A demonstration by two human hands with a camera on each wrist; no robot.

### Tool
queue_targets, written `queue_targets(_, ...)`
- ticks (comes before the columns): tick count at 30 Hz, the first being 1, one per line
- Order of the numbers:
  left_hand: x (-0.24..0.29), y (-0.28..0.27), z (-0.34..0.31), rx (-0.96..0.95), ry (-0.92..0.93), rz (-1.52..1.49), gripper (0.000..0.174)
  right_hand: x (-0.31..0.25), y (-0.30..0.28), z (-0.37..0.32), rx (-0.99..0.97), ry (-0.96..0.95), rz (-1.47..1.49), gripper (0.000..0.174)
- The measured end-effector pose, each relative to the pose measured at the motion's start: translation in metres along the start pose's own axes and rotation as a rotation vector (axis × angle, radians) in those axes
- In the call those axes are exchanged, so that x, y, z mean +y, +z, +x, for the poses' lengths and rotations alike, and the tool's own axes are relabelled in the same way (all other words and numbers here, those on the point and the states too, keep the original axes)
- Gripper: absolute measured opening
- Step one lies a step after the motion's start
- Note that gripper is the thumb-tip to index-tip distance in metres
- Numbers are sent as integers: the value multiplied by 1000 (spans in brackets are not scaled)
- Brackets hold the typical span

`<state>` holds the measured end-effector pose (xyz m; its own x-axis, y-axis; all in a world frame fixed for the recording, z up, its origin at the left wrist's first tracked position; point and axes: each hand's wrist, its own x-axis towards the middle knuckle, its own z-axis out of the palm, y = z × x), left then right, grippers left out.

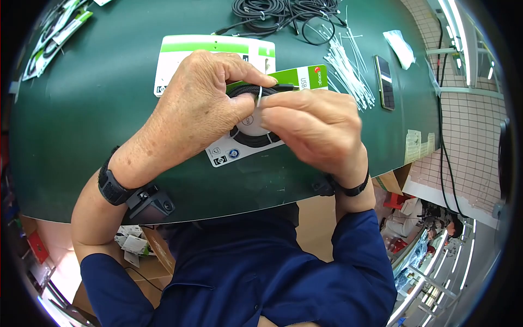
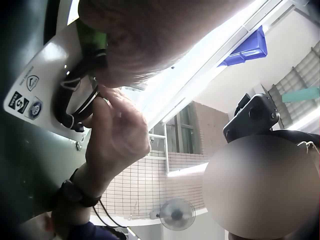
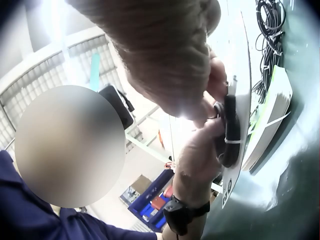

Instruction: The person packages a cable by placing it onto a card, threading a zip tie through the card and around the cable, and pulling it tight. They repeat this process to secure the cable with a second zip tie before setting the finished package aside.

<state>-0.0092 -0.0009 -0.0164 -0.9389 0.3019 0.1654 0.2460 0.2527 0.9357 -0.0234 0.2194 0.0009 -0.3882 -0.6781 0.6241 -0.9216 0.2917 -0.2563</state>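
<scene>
A coiled black cable lies against a white and green printed card, tied to it with white cable ties. My left hand grips the coil's upper side, thumb inside the loop and index finger over the top near the black plug. A white cable tie loops round the cable there. Close against the left thumb, my right hand pinches that tie, its fingertips partly hiding it. In the right wrist view, the coil stands edge-on beside the fingers, with a tie round its lower part.
Behind the hands lies a stack of green-topped cards. Several loose white cable ties are spread to the right, near a phone and a plastic bag. Bundled black cables lie at the back, packaged ones at far left.
</scene>
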Motion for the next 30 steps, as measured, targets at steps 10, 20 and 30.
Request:
queue_targets(10, 17, -9, 0, -34, -63, -106, 40, 37, -27, -12, 552, 735, 351, 9)
queue_targets(20, 19, -9, 1, 50, 46, -240, 37, 41, 17, -68, -61, 217, 198, 59)
queue_targets(30, 20, -10, 0, -52, -49, -232, 40, 23, 9, -41, 29, 729, 944, 51)
